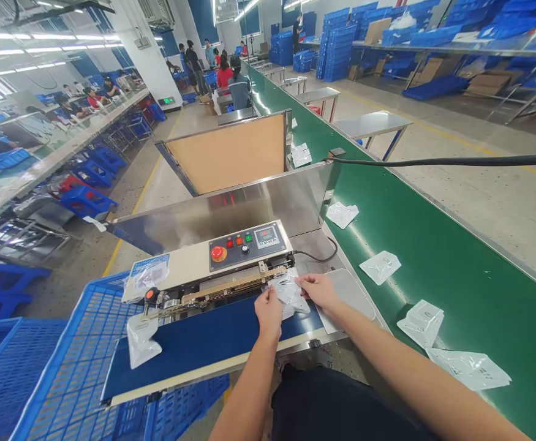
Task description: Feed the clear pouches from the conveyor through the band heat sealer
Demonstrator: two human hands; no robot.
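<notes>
A white plastic pouch (290, 291) is pinched between both hands at the right end of a band sealing machine (194, 260). My left hand (268, 311) grips its left side, fingers closed. At its upper right edge, my right hand (318, 289) also has its fingers closed on it. The pouch's top edge lies against the sealer's feed slot, above the blue conveyor belt (212, 334). Another white pouch (142, 340) hangs at the left end of the sealer, its top edge in the machine.
Several white pouches (380, 267) lie on the long green conveyor (470, 275) to my right. A blue plastic basket (72, 352) stands under the sealer's left end. Behind the sealer rises a metal panel (231, 211). A black cable (446, 161) crosses above the green conveyor.
</notes>
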